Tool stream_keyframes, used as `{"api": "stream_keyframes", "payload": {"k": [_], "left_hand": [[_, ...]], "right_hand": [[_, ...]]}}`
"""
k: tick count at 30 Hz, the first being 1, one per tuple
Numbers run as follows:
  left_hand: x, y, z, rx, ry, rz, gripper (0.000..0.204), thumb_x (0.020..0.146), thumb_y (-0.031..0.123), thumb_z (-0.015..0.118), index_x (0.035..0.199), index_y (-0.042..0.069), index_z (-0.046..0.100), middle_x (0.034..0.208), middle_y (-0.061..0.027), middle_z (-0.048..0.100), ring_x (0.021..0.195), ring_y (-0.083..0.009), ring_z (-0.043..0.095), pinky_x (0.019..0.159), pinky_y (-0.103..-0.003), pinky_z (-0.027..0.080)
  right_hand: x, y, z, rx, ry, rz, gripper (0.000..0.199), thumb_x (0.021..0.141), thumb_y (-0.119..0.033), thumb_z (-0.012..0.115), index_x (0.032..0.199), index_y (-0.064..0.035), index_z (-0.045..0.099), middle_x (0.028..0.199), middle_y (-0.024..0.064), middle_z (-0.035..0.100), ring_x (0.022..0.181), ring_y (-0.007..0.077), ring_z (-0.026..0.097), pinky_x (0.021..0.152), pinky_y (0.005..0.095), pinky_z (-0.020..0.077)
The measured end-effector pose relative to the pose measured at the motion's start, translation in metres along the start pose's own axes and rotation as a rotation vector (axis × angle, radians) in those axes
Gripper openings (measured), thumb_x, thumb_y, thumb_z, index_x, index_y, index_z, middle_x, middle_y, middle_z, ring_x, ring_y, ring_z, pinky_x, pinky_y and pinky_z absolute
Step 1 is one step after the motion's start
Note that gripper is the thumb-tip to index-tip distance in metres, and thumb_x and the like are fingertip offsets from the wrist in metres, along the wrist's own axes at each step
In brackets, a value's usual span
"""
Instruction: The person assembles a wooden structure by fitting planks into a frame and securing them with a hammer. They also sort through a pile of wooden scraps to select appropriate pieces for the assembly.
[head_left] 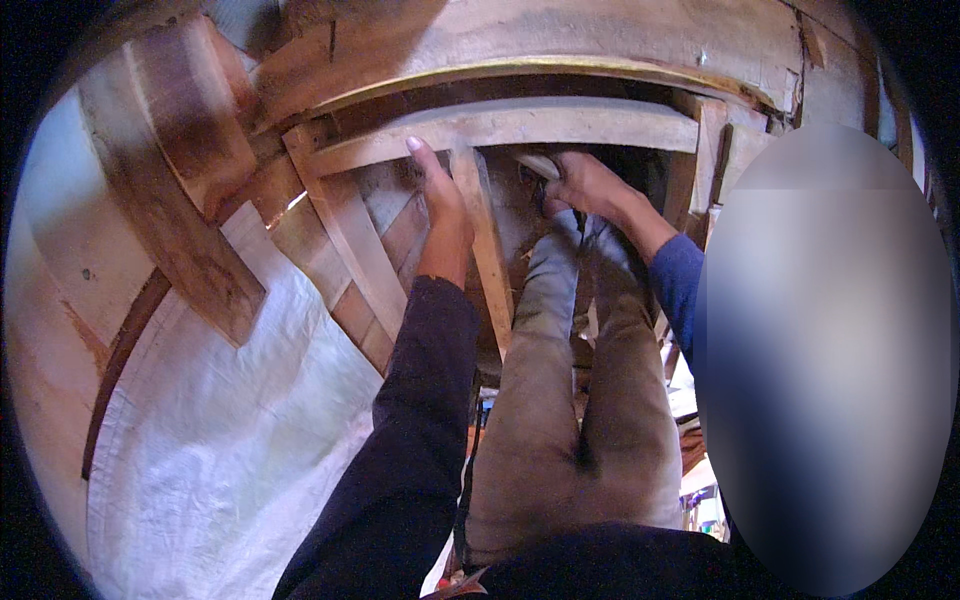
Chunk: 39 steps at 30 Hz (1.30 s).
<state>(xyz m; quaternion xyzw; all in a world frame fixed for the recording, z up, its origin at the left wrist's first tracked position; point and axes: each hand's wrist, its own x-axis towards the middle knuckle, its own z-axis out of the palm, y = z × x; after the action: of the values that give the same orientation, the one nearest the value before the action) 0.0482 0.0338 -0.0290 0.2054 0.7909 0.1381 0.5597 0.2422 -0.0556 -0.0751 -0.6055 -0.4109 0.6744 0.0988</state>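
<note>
A curved wooden rail (540,128) runs across the top of a wooden frame in front of me. My left hand (442,205) is at the left part of this rail, its thumb stretched up against the front; the other fingers are hidden behind the wood. Just right of that hand, a narrow wooden upright (482,240) goes down from the rail. Below the rail, my right hand (592,187) is closed around a pale, rod-like handle (538,164). What the handle belongs to is lost in the shadow under the rail.
Wide boards (560,45) stand beyond the rail. At left, a thick timber (175,200) slants down over a white sheet (230,430). A slanted slat (350,250) forms the frame's left side. My legs (560,430) extend beneath it. A large blurred shape (825,370) covers the right.
</note>
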Motion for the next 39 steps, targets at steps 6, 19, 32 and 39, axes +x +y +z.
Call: {"api": "stream_keyframes", "payload": {"k": [6,19,32,39], "left_hand": [[-0.021,0.022,0.009,0.005,-0.028,-0.044,0.088,0.091,0.074,0.029,0.144,0.006,0.039,0.138,-0.0135,0.049,0.125,-0.0299,0.046,0.107,-0.037,0.035],[0.002,0.028,-0.012,0.226,-0.265,-0.020,0.077,0.097,0.063,0.032,0.146,0.004,0.033,0.147,-0.0119,0.041,0.132,-0.0304,0.042,0.111,-0.041,0.032],[-0.015,0.053,-0.001,0.303,-0.489,-0.106,0.094,0.087,0.078,0.033,0.151,0.009,0.026,0.154,-0.0118,0.028,0.140,-0.0310,0.030,0.116,-0.046,0.023],[-0.040,0.063,0.015,0.588,-0.408,0.028,0.098,0.083,0.082,0.036,0.150,0.010,0.029,0.153,-0.0109,0.031,0.136,-0.0312,0.034,0.114,-0.045,0.027]], "right_hand": [[-0.010,-0.006,-0.011,-0.144,0.030,0.112,0.034,0.080,-0.025,0.067,0.102,0.0008,0.066,0.101,0.0273,0.066,0.099,0.0410,0.063,0.085,0.0461,0.0509],[-0.140,-0.039,0.049,0.340,0.416,0.175,0.031,0.083,-0.022,0.063,0.101,0.0022,0.056,0.093,0.0298,0.063,0.091,0.0456,0.062,0.081,0.0526,0.0477],[-0.312,-0.018,0.005,0.509,1.199,0.450,0.033,0.086,-0.016,0.060,0.114,0.0002,0.053,0.093,0.0268,0.063,0.088,0.0445,0.062,0.076,0.0511,0.0486],[-0.304,0.026,-0.006,0.508,1.357,0.489,0.034,0.082,-0.011,0.061,0.113,0.0018,0.056,0.100,0.0216,0.061,0.090,0.0409,0.062,0.076,0.0497,0.0498]]}}
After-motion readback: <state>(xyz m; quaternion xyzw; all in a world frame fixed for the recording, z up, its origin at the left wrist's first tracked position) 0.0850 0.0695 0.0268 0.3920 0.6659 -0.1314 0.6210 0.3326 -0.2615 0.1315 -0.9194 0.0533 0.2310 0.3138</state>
